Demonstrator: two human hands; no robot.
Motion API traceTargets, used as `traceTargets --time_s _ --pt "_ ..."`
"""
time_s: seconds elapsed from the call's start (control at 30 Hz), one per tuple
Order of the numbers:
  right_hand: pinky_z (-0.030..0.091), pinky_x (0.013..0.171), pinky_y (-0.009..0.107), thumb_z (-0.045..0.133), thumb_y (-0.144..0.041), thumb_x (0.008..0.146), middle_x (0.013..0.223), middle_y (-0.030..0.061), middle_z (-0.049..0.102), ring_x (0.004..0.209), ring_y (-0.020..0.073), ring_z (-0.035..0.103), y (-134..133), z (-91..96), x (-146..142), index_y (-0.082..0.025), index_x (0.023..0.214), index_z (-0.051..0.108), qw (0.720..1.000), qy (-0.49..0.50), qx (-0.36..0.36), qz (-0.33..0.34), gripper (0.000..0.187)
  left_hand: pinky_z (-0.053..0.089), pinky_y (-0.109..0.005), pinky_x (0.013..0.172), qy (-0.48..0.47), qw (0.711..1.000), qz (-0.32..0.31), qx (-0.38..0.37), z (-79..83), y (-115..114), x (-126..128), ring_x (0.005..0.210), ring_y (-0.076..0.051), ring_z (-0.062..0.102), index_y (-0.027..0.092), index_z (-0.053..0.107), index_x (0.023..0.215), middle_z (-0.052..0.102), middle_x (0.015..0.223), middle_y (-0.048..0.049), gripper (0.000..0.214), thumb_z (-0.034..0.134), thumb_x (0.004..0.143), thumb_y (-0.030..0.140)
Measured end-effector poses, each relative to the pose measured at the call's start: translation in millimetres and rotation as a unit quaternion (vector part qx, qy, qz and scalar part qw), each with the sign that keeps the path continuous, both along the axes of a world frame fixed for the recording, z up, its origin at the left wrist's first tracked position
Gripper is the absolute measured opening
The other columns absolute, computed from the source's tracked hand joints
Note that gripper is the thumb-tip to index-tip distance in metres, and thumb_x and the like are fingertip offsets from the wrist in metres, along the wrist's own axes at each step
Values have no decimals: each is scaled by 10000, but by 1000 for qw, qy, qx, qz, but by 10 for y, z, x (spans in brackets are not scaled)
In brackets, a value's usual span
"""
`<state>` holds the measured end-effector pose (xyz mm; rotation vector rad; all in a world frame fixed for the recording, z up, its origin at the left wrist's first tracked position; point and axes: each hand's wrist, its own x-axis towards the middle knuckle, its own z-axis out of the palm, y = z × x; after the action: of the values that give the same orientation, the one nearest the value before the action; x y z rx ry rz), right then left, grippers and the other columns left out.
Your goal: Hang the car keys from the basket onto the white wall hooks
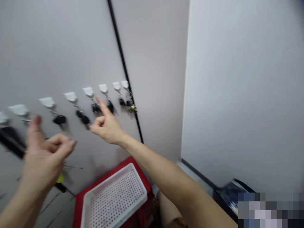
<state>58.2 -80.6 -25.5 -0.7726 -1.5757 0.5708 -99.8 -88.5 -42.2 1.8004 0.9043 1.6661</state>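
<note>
A slanting row of white adhesive hooks (pixel 71 97) runs along the grey wall, and several black keys (pixel 83 117) hang from them on small metal rings. My right hand (pixel 108 126) is raised in front of the row, its index finger stretched toward a dark key (pixel 110 106) and its other fingers partly curled. Whether that finger touches the key cannot be told. My left hand (pixel 45 148), somewhat blurred, is held nearer the camera with index finger up and thumb out to the right. Neither hand shows anything in it. A brass-coloured piece (pixel 132 108) hangs at the right end.
Below the hooks, a white perforated plastic basket (pixel 142 193) rests on a red surface (pixel 78 202). A black strip (pixel 118 38) runs down the wall. Another pale wall (pixel 242 88) stands at right, with a dark bag-like item (pixel 231 193) at its foot.
</note>
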Motion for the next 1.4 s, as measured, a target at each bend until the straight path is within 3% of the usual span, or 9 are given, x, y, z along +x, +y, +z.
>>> traceTargets --time_s 0.13,0.6,0.7,0.83,0.97,1.07,1.2,1.3,1.4 --pt "288 425 140 438 -57 591 434 -126 334 379 23 298 79 -2 -160 -239 1208 17 998 33 35 39 769 252 -106 354 -23 997 -68 6 254 -59 121 366 -14 309 301 63 1184 379 446 106 808 540 559 112" --pt "296 408 171 417 -106 628 429 -114 309 376 42 293 58 90 -604 -235 1209 -8 996 21 40 71 731 272 -136 420 -30 995 -98 4 282 -105 -231 406 -21 299 268 8 1193 325 469 100 759 472 611 120" --pt "318 427 179 420 -132 625 430 -108 327 378 45 313 139 71 -608 -213 1203 95 999 -21 18 20 668 306 -145 452 -21 999 -45 3 209 33 -351 428 -25 332 259 87 1190 361 498 89 718 481 602 134" --pt "368 539 218 440 -206 617 563 -29 494 494 73 436 372 62 -565 -153 1005 447 984 -94 0 -151 392 374 -184 564 -45 991 127 -4 76 376 -633 566 -51 436 204 278 1122 468 691 21 592 499 574 160" --pt "363 663 251 447 -272 628 812 75 556 706 134 500 635 94 -576 -119 970 470 953 -131 10 -271 375 374 -252 702 21 978 203 -40 54 653 -753 849 -142 460 157 377 1035 471 955 -79 490 512 566 204" --pt "357 629 264 440 -319 635 782 83 573 724 164 508 761 121 -628 -146 961 466 929 -180 -6 -324 370 344 -276 753 59 966 247 -44 122 774 -676 912 -165 440 162 352 1053 464 1000 -94 500 501 581 235" --pt "336 536 245 428 -321 630 652 61 572 630 162 509 809 205 -670 -180 735 539 907 -219 -33 -358 208 370 -252 640 47 962 256 -82 264 910 -587 676 -137 506 138 470 871 540 719 -48 292 467 582 176" --pt "328 517 215 360 -268 661 589 21 551 573 124 491 802 378 -670 -180 678 532 931 -171 13 -321 195 357 -204 505 9 968 233 -90 441 970 -640 499 -95 464 129 499 694 478 537 3 134 407 603 166" --pt "321 496 193 320 -279 680 537 -12 516 523 99 466 796 611 -676 -179 712 529 954 -112 71 -270 234 316 -165 429 -94 969 226 -20 681 951 -734 429 -58 399 139 485 754 432 531 34 184 369 624 195"
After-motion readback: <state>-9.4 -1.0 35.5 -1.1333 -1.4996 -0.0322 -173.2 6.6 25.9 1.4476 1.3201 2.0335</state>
